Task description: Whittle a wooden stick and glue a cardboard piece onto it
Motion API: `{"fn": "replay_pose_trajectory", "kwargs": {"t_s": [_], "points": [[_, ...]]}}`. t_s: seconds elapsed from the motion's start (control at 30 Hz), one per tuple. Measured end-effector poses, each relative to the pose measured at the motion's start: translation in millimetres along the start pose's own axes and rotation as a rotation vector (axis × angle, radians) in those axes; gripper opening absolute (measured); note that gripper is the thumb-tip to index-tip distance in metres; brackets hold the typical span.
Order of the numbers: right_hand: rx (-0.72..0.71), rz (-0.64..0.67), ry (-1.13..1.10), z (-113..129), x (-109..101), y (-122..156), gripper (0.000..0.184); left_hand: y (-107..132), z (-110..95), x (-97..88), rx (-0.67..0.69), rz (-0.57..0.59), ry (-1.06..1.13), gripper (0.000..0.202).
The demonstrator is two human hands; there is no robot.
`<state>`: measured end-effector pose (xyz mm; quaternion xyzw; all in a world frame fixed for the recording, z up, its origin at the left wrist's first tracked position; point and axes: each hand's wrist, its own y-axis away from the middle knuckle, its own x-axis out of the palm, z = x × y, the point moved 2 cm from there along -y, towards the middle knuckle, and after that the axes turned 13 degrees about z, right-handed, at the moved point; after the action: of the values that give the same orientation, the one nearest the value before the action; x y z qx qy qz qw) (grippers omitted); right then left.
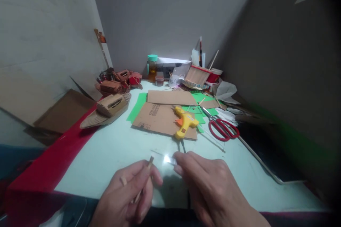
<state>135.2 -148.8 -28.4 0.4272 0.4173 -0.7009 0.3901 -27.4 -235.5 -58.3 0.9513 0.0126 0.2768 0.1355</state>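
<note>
My left hand (130,191) is closed round a thin wooden stick (145,181) whose tip pokes up between the fingers. My right hand (207,188) lies beside it with its fingertips pressed on a clear shiny plastic sheet (166,158) resting on the pale table (106,149). Both hands sit at the near table edge, almost touching. What the right fingers grip beyond the sheet is hidden.
A yellow glue gun (185,122) lies on cardboard pieces (160,118) over green paper (137,106). Red scissors (222,127) are to its right. Cardboard model boats (108,110) stand at the left. Cups and jars (198,74) crowd the back. A red strip (53,159) runs down the left.
</note>
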Motion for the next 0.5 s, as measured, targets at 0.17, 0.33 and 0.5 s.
{"fn": "replay_pose_trajectory", "kwargs": {"t_s": [0.17,0.33,0.5], "points": [[-0.019,-0.008,0.091,7,9,-5,0.031,-1,3,0.8,-0.007,-0.032,-0.024,0.041],[0.006,-0.113,0.224,3,16,-10,0.034,-5,1,1.5,0.02,-0.014,0.03,0.037],[-0.042,-0.181,0.294,7,10,-14,0.027,-1,-4,3.6,-0.055,0.01,0.15,0.039]]}}
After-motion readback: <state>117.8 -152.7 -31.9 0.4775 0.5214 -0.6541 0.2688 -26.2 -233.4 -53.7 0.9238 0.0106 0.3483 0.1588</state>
